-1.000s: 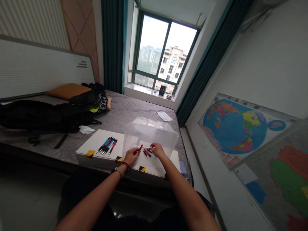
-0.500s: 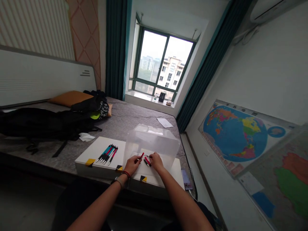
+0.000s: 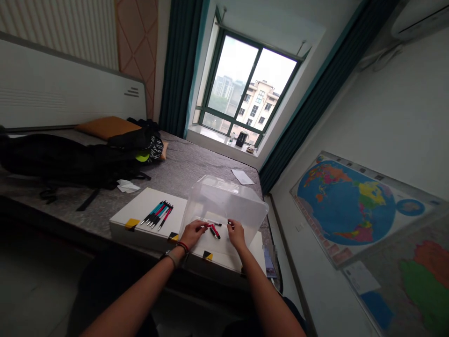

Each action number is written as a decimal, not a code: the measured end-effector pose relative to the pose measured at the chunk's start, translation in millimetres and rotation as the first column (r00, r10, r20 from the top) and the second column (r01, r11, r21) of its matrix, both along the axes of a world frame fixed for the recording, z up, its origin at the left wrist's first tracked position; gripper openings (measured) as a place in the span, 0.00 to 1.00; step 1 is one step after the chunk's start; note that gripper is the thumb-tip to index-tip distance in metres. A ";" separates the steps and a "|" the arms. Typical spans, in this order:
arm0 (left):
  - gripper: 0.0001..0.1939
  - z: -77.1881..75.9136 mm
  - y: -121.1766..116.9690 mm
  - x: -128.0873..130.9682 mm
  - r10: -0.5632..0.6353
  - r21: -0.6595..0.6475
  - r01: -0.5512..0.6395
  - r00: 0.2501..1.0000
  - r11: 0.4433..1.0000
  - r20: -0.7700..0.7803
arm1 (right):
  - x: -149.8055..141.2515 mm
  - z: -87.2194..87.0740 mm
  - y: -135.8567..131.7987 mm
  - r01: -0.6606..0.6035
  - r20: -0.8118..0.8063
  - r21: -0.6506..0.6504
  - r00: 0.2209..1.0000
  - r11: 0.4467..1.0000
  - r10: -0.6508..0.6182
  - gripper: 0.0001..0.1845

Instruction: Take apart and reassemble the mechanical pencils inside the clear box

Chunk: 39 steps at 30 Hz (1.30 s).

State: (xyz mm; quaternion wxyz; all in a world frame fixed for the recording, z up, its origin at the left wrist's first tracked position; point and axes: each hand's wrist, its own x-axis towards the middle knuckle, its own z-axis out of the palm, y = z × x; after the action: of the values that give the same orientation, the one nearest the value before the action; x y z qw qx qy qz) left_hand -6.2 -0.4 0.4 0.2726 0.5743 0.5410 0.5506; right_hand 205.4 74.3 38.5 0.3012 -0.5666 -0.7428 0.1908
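Observation:
My left hand (image 3: 193, 232) is pinched on a red pen part (image 3: 203, 226) inside the opening of a clear plastic box (image 3: 228, 201) that lies on its side. My right hand (image 3: 236, 233) is closed on a small dark pen piece (image 3: 229, 223) just to the right. Between my hands lie a red pen and a black pen (image 3: 214, 230) on the white board (image 3: 217, 252). A row of several teal, red and black pens (image 3: 157, 214) lies on the left white board (image 3: 140, 210).
The boards rest on a grey bed (image 3: 182, 168). A black bag (image 3: 70, 159), an orange cushion (image 3: 105, 127) and crumpled paper (image 3: 125, 187) lie at the left. A paper sheet (image 3: 242, 176) lies beyond the box. A window (image 3: 245, 98) and wall maps (image 3: 351, 201) surround the bed.
My hands have drawn a little apart, and my right hand now pinches a small dark piece. The camera has shifted slightly; the box and the pen row stay put.

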 end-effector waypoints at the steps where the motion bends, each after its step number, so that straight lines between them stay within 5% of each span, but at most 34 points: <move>1: 0.13 1.4 -0.8 -0.7 -0.012 0.006 0.012 1.000 1.000 0.010 | 0.8 -1.3 -2.1 0.000 -0.019 -0.009 1.000 1.000 0.000 0.17; 16: 0.13 3.8 -1.0 -1.8 -0.052 0.040 0.048 0.990 0.998 0.132 | -8.4 -30.2 -45.9 0.055 -0.334 0.227 0.942 0.972 0.025 0.14; 23: 0.15 -0.6 0.7 -0.2 -0.033 -0.047 0.037 0.996 0.998 0.086 | 2.4 -33.5 -39.6 0.083 -0.447 0.077 0.894 0.994 -0.040 0.15; 30: 0.15 -2.4 2.4 4.2 -0.016 -0.058 0.004 0.978 0.998 -0.210 | 9.2 -42.9 -28.1 -0.006 -0.530 -0.062 0.848 0.998 -0.028 0.17; 36: 0.15 1.7 2.0 6.6 -0.056 -0.016 0.053 0.952 0.998 -0.303 | 15.1 -24.4 -31.9 -0.089 -0.534 -0.042 0.844 0.995 0.053 0.17; 39: 0.14 -2.7 3.9 7.1 -0.039 -0.027 0.033 0.951 0.999 -0.306 | 23.4 -2.0 -42.9 -0.142 -0.381 0.047 0.913 0.989 0.149 0.14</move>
State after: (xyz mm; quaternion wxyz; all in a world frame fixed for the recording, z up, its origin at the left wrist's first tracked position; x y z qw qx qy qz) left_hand 0.8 3.5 -2.3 0.2013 0.6596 0.5721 0.4439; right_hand 228.8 31.4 36.5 0.4304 -0.4587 -0.7115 0.3131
